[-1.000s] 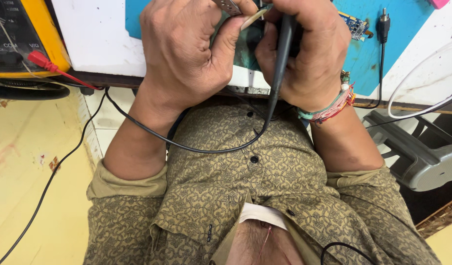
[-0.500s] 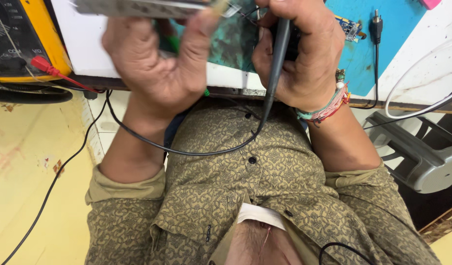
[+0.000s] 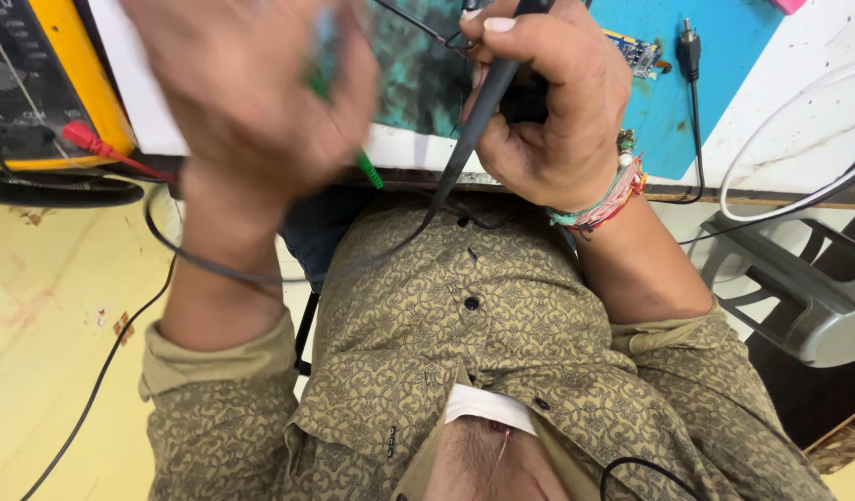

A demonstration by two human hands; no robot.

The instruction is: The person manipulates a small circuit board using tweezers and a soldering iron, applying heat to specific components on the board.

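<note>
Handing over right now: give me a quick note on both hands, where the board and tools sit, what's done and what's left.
Right hand: gripping a black corded probe, tip hidden, over the green circuit board at the bench edge.
Left hand: raised and motion-blurred, with a green-tipped tool showing under it; grip unclear.
Yellow multimeter sits far left with a red lead plugged in; a small blue module lies on the blue mat.
Done: probe in hand.
Left: cannot tell whether the probe touches the board.

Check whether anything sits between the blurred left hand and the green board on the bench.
Nothing visible does. The left hand is raised right over the green board, partly covering it; the right hand grips the black probe beside it.
</note>
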